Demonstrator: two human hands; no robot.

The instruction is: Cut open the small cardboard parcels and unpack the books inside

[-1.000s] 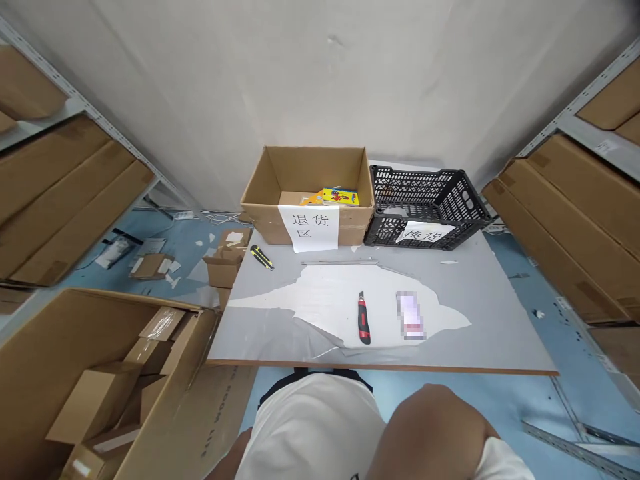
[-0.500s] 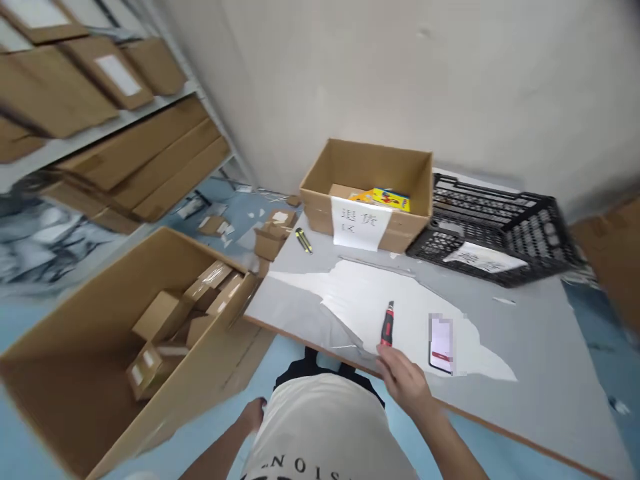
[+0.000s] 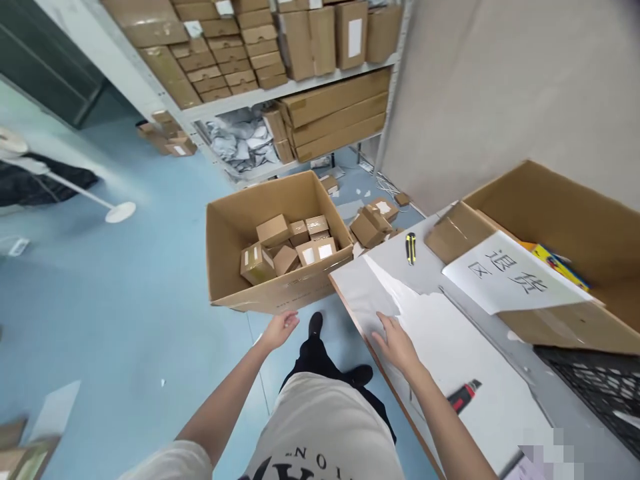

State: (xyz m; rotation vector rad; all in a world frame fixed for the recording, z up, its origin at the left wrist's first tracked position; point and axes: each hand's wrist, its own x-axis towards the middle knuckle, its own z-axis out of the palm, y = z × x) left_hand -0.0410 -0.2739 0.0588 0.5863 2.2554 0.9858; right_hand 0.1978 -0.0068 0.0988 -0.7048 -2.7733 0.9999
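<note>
My left hand [image 3: 281, 330] is in the air just in front of a large open carton [image 3: 270, 297], fingers apart and nothing in them. Inside that carton lie several small brown boxes [image 3: 274, 231], some with white labels. Over the left edge of the table [image 3: 347, 283], my right hand [image 3: 395, 340] is open and holds nothing. A red and black box cutter [image 3: 464, 396] lies on the white sheet [image 3: 450, 340], partly covered by my right forearm. Farther back on the table is a yellow and black box cutter [image 3: 411, 249].
A cardboard box with a handwritten paper sign [image 3: 515, 273] and a black plastic crate [image 3: 595, 380] stand on the table. Shelving [image 3: 300, 87] full of cartons is behind. Loose small boxes [image 3: 373, 223] lie on the floor beyond the table's corner. A white stand [image 3: 120, 212] is at left.
My view has swung left toward the carton of small boxes. My right hand has left the red and black box cutter on the table. My left hand has come forward from my side.
</note>
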